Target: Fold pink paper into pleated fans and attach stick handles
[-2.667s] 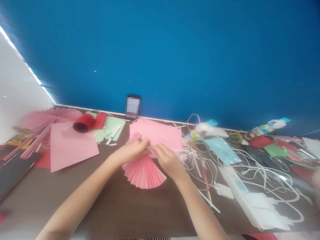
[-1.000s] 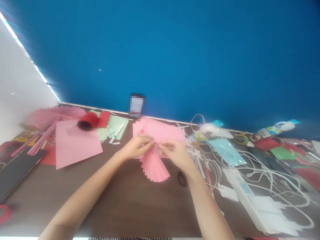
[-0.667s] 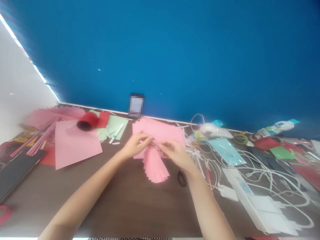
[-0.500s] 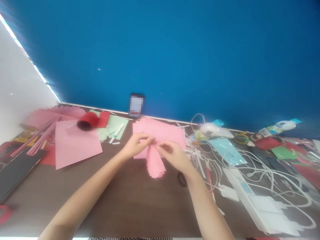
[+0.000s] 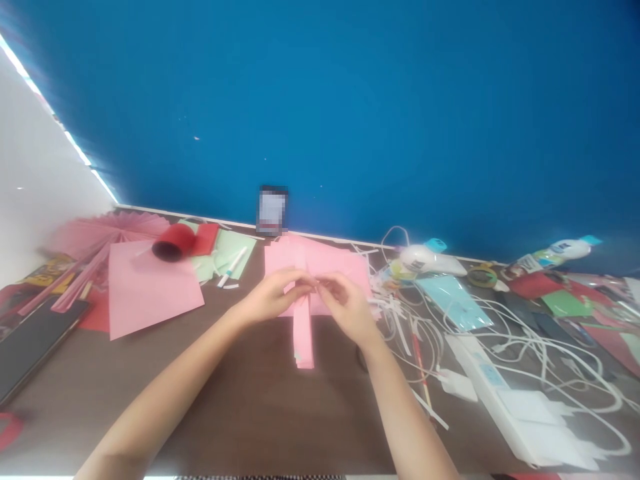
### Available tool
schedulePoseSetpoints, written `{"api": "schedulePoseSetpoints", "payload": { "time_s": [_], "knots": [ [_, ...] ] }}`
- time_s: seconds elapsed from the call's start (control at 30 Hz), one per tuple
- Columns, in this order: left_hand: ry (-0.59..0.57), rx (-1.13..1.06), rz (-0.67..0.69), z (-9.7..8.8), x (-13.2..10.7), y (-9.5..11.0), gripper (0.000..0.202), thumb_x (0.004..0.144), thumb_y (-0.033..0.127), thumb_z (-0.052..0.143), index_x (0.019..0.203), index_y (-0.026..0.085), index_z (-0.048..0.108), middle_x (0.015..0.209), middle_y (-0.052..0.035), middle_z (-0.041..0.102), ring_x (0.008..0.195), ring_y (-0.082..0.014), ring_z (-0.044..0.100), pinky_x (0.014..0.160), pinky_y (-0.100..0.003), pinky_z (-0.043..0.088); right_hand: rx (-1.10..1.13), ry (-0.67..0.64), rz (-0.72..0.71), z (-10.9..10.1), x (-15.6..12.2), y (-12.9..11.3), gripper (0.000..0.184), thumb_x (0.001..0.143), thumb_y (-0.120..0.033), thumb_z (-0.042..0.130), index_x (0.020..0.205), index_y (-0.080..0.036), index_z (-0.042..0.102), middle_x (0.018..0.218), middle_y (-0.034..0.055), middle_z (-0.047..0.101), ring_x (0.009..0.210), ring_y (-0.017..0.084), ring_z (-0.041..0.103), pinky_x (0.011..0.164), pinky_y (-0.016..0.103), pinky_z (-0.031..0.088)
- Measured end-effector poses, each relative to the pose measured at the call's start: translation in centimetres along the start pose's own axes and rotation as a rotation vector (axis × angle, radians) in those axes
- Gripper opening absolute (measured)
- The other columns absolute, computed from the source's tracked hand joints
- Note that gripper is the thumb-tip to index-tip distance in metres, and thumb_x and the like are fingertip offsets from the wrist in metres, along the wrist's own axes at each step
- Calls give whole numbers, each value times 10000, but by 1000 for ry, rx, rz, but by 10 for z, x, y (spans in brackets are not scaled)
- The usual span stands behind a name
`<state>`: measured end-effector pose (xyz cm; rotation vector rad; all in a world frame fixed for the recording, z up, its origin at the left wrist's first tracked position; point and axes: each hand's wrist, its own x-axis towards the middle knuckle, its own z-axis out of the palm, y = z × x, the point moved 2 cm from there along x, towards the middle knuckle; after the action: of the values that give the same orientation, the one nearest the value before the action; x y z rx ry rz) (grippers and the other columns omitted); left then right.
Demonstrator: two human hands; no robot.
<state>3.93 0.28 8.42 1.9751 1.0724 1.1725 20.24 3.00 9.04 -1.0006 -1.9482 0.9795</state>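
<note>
A folded strip of pink paper (image 5: 303, 337) points toward me over the brown table, its pleats pressed into a narrow band. My left hand (image 5: 273, 293) is closed on its middle from the left side. From the right, my right hand (image 5: 349, 307) pinches at the same middle part, fingertips meeting those of the left. The exact grip between the fingers is blurred. Behind the hands lie flat sheets of pink paper (image 5: 345, 263).
At left are a pink sheet (image 5: 150, 293), a red roll (image 5: 175, 241), a pink paper fan (image 5: 120, 230) and a dark phone-like slab (image 5: 40, 347). White cables, a power strip (image 5: 485, 377) and glue bottles (image 5: 420, 259) crowd the right. A phone (image 5: 273, 210) leans on the blue wall.
The near end of the pleated paper, fanned out before, is now drawn together into a narrow strip. My hands have moved slightly closer together.
</note>
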Motion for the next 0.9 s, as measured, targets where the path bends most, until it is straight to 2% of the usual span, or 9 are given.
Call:
{"api": "schedulePoseSetpoints", "payload": {
  "time_s": [0.17, 0.27, 0.37, 0.5, 0.57, 0.63, 0.73, 0.83, 0.9],
  "knots": [
    [-39, 86, 59, 0, 0, 0, 196, 884, 249, 406, 900, 187, 591, 846, -11, 646, 778, -121, 563, 825, -288, 417, 195, -87, 81, 3, 2, 5, 98, 796, -256, 533, 847, -181, 571, 753, 12, 581, 659, 129, 550, 615, 274, 469],
    [-78, 112, 76, -2, 0, -1, 208, 888, 257, 392, 920, 184, 584, 889, -28, 638, 811, -123, 571, 779, -259, 433, 287, -96, 114, 3, 2, 7, 85, 795, -250, 539, 841, -181, 556, 667, -18, 534, 579, 106, 503, 560, 252, 444],
    [-123, 174, 91, -3, -1, 0, 213, 885, 247, 384, 935, 184, 581, 911, -31, 628, 821, -124, 570, 751, -245, 438, 283, -102, 135, 4, 2, 8, 90, 783, -245, 558, 847, -182, 556, 699, -10, 545, 596, 105, 505, 557, 244, 435],
    [-153, 222, -9, -2, -4, -2, 257, 882, 233, 356, 928, 210, 608, 862, -9, 619, 745, -110, 560, 648, -206, 442, 244, -90, 152, 9, 0, 6, 118, 778, -284, 574, 839, -184, 560, 802, 19, 580, 648, 117, 538, 587, 256, 448],
    [-143, 200, -98, -2, -6, -4, 309, 893, 248, 317, 896, 226, 625, 850, 3, 621, 707, -99, 557, 572, -180, 434, 256, -88, 168, 11, -1, 5, 128, 780, -298, 575, 841, -187, 557, 807, 21, 583, 653, 118, 544, 585, 256, 449],
    [-127, 200, -118, -2, -8, -5, 332, 898, 254, 299, 893, 234, 630, 860, 9, 627, 700, -95, 563, 550, -169, 439, 281, -83, 187, 13, -1, 4, 130, 777, -296, 583, 844, -189, 553, 791, 17, 580, 644, 115, 541, 571, 250, 442],
    [-106, 318, 46, -1, -8, -5, 288, 884, 212, 335, 966, 236, 610, 918, 0, 639, 770, -108, 584, 671, -193, 479, 323, -59, 214, 14, 0, 4, 138, 764, -294, 600, 835, -185, 551, 751, 7, 571, 622, 109, 530, 546, 241, 426],
    [-92, 473, 273, 0, -9, -8, 276, 875, 147, 347, 1015, 213, 576, 996, -23, 644, 889, -132, 588, 875, -281, 453, 383, -42, 251, 14, 1, 5, 153, 763, -306, 602, 833, -185, 541, 663, -18, 547, 561, 96, 503, 508, 231, 395],
    [-78, 549, 378, 1, -10, -10, 272, 871, 110, 342, 1006, 182, 566, 1008, -43, 648, 921, -149, 586, 919, -333, 434, 432, -65, 280, 13, 3, 6, 161, 763, -315, 603, 828, -185, 535, 604, -35, 528, 521, 87, 481, 491, 226, 374]
  ]
}}
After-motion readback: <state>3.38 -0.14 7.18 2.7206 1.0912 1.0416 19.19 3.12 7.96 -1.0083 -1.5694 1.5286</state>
